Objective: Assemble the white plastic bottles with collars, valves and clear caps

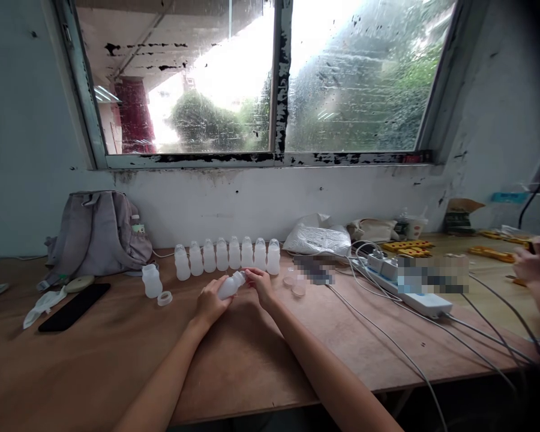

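My left hand (211,303) is wrapped round the body of a frosted white bottle (227,288), which is tilted with its neck up to the right. At that neck, my right hand (258,284) has its fingers closed on a small clear piece (242,276); its exact shape is hard to make out. Behind my hands stands a row of several capped frosted bottles (222,255). To the left, an uncapped bottle (152,281) stands upright, with a white ring (164,298) lying beside it. Pale rings (298,290) lie right of my right hand.
A grey backpack (96,234), a black phone (75,307) and a white cloth are at the left. A plastic bag (317,235) lies by the wall. Cables and a power strip (420,300) cross the right side. Another person's hand (537,270) is at the far right.
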A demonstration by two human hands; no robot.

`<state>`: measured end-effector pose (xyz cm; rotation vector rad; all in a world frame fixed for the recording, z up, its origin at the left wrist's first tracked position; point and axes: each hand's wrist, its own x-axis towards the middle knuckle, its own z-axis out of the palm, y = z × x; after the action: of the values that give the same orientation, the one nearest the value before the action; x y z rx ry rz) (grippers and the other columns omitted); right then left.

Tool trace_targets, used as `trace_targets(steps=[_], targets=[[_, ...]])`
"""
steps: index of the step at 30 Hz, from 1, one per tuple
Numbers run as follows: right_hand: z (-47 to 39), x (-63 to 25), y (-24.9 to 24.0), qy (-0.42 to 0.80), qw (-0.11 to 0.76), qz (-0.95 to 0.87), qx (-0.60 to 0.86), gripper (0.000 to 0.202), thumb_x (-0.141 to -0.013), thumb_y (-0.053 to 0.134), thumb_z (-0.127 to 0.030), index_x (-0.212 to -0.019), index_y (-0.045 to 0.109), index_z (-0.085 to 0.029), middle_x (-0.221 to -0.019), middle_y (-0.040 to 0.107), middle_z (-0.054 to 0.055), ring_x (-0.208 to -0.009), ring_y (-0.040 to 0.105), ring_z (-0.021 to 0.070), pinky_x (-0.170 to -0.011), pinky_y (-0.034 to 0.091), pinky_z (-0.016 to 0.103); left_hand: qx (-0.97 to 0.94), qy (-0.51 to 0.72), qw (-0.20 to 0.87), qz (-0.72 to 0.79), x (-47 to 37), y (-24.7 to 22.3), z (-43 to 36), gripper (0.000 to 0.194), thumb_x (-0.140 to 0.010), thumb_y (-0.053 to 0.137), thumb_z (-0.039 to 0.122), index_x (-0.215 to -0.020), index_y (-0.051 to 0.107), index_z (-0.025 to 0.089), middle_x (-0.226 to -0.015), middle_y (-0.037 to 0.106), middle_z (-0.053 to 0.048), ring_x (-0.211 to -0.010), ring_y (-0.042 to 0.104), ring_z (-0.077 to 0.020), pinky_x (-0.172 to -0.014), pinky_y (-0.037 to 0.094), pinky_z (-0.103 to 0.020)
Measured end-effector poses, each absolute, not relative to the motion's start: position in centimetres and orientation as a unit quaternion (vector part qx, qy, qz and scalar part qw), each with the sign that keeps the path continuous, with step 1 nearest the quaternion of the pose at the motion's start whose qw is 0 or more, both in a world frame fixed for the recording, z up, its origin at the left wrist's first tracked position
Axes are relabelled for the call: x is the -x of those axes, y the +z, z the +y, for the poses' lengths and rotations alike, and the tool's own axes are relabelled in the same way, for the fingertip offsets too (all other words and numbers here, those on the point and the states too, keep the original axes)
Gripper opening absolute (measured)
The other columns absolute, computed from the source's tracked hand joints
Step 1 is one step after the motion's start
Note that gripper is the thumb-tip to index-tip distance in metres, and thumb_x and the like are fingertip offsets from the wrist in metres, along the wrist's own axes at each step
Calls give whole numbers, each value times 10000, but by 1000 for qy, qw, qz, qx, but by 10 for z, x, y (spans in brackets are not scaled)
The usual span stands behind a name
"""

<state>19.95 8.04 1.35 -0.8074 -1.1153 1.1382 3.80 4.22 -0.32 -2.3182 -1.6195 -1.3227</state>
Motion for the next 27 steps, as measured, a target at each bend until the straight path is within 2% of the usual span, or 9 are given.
trace_targets(steps=[4, 7, 13, 18, 21, 23, 27], targets=[[79, -198, 14, 497, 627, -482, 356, 248, -569, 645, -320, -742, 636, -143, -617, 576, 3, -530, 475, 104, -473, 348, 222, 744, -417, 21, -522, -38, -3, 42, 512, -652, 621, 276, -1147, 495, 245, -963, 598, -38, -881, 571, -222, -742, 450, -301], [79, -197, 13, 494, 629, -480, 359, 236, -567, 654, -349, -677, 585, -152, -551, 533, -23, -477, 445, 88, -440, 329, 216, 746, -409, 24, -526, -38, -2, 42, 510, -656, 620, 280, -1149, 493, 246, -958, 597, -38, -880, 569, -221, -752, 446, -301], [80, -197, 14, 495, 613, -496, 364, 304, -605, 636, -417, -560, 444, -186, -393, 377, -83, -321, 284, 47, -327, 207, 200, 766, -400, 24, -502, -39, -1, 39, 506, -668, 600, 275, -1160, 487, 246, -989, 598, -45, -899, 564, -221, -783, 441, -304], [79, -197, 13, 482, 620, -497, 370, 364, -609, 632, -443, -526, 371, -202, -370, 316, -98, -304, 247, 41, -308, 165, 194, 785, -392, 29, -479, -40, -1, 37, 526, -657, 600, 258, -1171, 490, 255, -992, 607, -52, -874, 573, -222, -787, 446, -310], [79, -196, 12, 468, 631, -494, 372, 389, -624, 615, -479, -520, 358, -205, -372, 327, -92, -310, 266, 48, -314, 183, 202, 778, -406, 7, -479, -41, -1, 36, 533, -648, 611, 267, -1169, 497, 258, -1001, 613, -49, -885, 577, -225, -789, 451, -314], [77, -195, 14, 473, 633, -493, 363, 357, -646, 592, -494, -562, 413, -197, -404, 381, -78, -331, 318, 59, -331, 231, 204, 763, -431, -26, -481, -41, 0, 37, 530, -651, 615, 285, -1168, 499, 251, -1014, 613, -47, -903, 577, -222, -792, 454, -313], [73, -195, 20, 537, 593, -515, 307, 314, -645, 612, -434, -812, 563, -173, -681, 588, 9, -563, 537, 121, -491, 411, 230, 712, -489, -138, -485, -40, 3, 40, 507, -625, 645, 318, -1109, 550, 200, -1025, 630, -53, -916, 582, -228, -812, 451, -322]])
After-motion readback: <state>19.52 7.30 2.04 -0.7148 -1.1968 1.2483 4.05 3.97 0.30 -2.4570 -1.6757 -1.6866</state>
